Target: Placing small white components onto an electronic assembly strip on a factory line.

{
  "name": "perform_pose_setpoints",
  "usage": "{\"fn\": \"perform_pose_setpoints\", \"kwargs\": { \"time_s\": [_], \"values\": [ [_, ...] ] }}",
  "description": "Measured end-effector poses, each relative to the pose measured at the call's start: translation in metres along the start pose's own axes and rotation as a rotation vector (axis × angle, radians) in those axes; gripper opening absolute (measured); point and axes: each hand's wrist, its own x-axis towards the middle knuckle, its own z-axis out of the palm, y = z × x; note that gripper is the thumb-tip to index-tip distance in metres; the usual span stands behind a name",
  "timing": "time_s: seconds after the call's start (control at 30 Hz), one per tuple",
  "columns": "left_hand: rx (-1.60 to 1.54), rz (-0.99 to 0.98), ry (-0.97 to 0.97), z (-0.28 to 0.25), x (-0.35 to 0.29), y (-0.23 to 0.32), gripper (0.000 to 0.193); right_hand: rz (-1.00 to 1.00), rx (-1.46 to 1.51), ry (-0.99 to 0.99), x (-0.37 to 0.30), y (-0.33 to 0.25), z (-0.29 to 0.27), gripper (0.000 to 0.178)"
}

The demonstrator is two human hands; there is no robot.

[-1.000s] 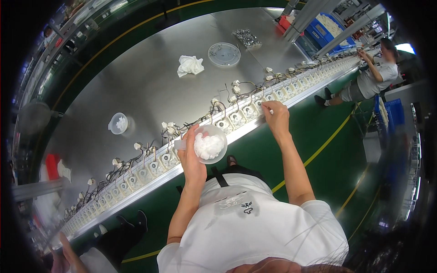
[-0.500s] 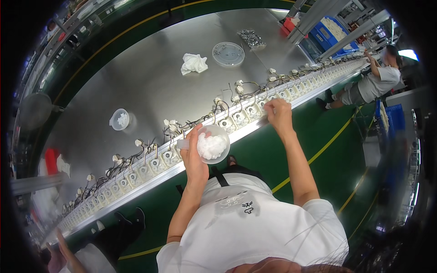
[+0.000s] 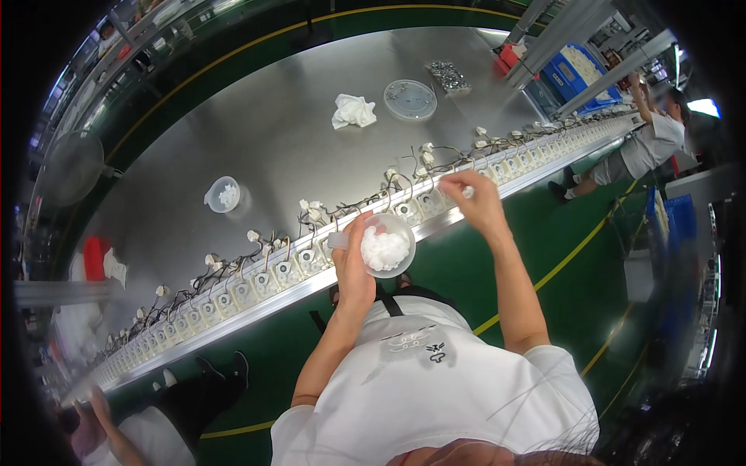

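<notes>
Pinching a small white part [image 3: 467, 191] between fingertips [image 3: 458, 189] of the right hand [image 3: 480, 203], directly over the row of pale square fixtures [image 3: 404, 210] running along the near edge of the steel table [image 3: 256, 132]. Curling the left hand [image 3: 353, 260] closed around a clear round cup [image 3: 387, 245], heaped with similar white parts, held just in front of the row and level with it. Trailing thin dark wires with white connectors [image 3: 309, 208] from fixture to fixture behind the hands.

Judging the step as seating one part into a fixture; calling next for a precise lowering of the pinched piece into its pocket, then a reach back to the cup, which sits close beside.

Lying farther out on the table: a second small cup [image 3: 223, 194], a crumpled white cloth [image 3: 352, 111], a flat clear lid [image 3: 409, 99], a tray of metal pieces [image 3: 449, 76]. Working at the far right end of the line, another person [image 3: 653, 140].

Comparing with the earlier frames: keeping the right hand over the row but shifting it slightly along; keeping the cup in the same left-hand grasp.
</notes>
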Motion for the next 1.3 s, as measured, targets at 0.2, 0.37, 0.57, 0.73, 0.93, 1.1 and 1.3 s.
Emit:
{"fn": "perform_pose_setpoints", "kwargs": {
  "time_s": [0.2,0.37,0.57,0.73,0.93,1.1,1.3],
  "values": [
    [0.052,0.006,-0.015,-0.001,-0.003,0.004,0.033,-0.139,-0.013,-0.314,-0.011,-0.069,0.043,0.034],
    [0.048,-0.022,-0.044,-0.001,-0.006,0.007,0.032,-0.295,-0.185,-0.277,-0.016,-0.07,0.066,0.036],
    [0.018,-0.013,-0.061,-0.005,-0.001,0.007,0.032,-0.466,-0.192,-0.195,-0.015,-0.074,0.069,0.023],
    [-0.003,-0.056,-0.032,-0.004,0.001,0.011,0.031,-0.634,-0.138,-0.085,-0.019,-0.07,0.059,0.02],
    [-0.021,-0.018,0.018,-0.015,0.011,0.021,0.032,0.139,0.138,-0.028,-0.027,-0.03,0.035,0.01],
    [-0.022,0.05,0.053,-0.022,0.016,0.037,0.036,0.188,0.053,-0.062,-0.039,-0.003,0.038,0.014],
    [-0.03,0.038,0.072,-0.025,0.018,0.038,0.035,-0.076,-0.148,-0.001,-0.04,-0.003,0.061,0.009]
  ]
}}
